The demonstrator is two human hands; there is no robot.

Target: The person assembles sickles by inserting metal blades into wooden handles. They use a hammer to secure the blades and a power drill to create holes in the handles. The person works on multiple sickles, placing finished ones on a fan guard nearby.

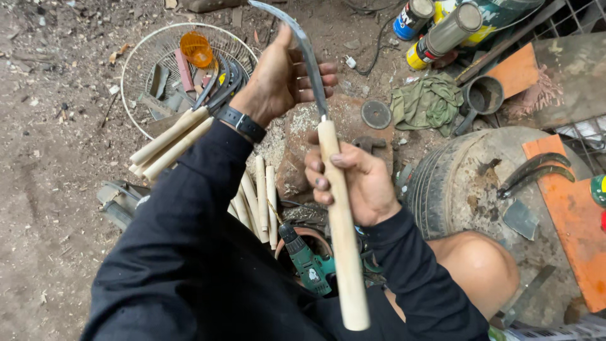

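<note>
My right hand (353, 180) grips the pale wooden handle (344, 252) of a sickle, just below where the curved steel blade (303, 44) enters it. My left hand (284, 79) is wrapped around the blade's middle, fingers over its flat side, with a black watch on the wrist. The blade curves up and to the left above my hands. The handle's butt end points down towards my lap.
Several finished sickles lie in a wire basket (142, 57) at the upper left, and loose wooden handles (259, 202) lie below it. A green drill (306, 265) sits by my knee. Spray cans (442, 35), a green rag (426, 101) and a tyre (442, 183) are on the right.
</note>
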